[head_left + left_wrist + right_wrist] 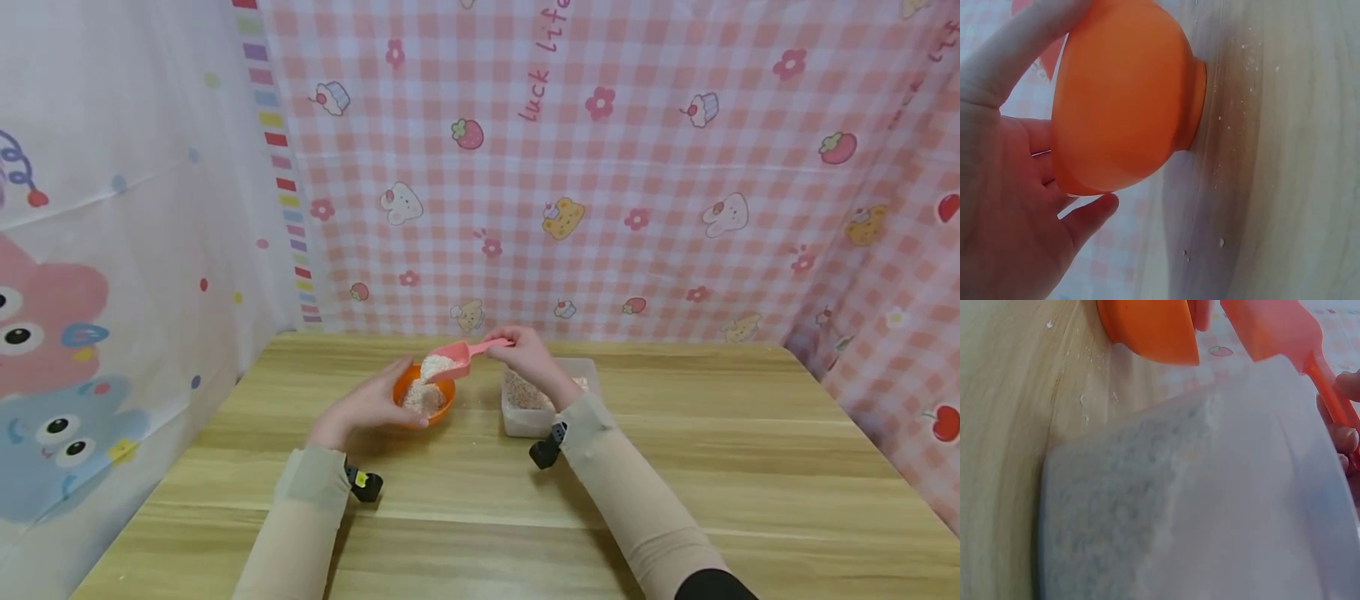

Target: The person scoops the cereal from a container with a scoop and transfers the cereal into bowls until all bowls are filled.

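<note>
An orange bowl [453, 390] stands on the table, with pale oat-like flakes [424, 398] inside. My left hand [372, 398] holds the bowl from the left, thumb on the near side and fingers around the far side. The left wrist view shows the bowl's outer wall [1122, 94] against that hand. Over the bowl, a pink scoop [459, 357] loaded with flakes is tilted down towards it. My right hand [528, 357] grips the scoop's handle [1333, 394], the fingers curled around it. Flakes appear to be sliding off the scoop's front edge.
A translucent plastic container [528, 423] with more flakes stands right of the bowl, under my right forearm. A few crumbs [1222, 242] lie scattered on the wooden table [465, 492]. A pink checked cloth [510, 183] hangs behind the table.
</note>
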The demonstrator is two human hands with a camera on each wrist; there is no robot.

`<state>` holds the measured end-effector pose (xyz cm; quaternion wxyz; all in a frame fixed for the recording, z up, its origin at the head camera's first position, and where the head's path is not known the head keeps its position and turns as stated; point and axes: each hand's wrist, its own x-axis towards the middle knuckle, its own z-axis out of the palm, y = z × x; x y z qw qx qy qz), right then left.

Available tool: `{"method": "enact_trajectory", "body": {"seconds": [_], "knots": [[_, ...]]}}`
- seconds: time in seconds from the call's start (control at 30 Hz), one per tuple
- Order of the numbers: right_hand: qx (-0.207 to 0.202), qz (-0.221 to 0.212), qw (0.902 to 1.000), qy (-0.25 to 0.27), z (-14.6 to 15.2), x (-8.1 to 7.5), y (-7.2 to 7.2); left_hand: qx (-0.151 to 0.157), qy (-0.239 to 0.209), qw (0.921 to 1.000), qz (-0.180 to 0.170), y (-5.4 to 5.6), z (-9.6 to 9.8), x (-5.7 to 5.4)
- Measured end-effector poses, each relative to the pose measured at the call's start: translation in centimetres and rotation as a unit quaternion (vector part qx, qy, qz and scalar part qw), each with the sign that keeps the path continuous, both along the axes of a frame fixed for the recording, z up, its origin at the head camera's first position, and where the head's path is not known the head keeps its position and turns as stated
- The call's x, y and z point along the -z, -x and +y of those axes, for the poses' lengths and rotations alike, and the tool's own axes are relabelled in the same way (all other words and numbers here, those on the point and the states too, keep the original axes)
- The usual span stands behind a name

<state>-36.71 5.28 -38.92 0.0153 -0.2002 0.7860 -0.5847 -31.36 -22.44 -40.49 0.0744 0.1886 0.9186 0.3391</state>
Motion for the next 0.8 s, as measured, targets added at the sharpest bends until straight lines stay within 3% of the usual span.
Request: {"method": "enact_trajectory", "body": {"seconds": [0.8], "knots": [[-0.035,0.019,0.9989,-0.024,-2.7,-0.1,-0.1,0.001,-0.024,0.9996,-0.016,0.2,-0.1,0.3]]}}
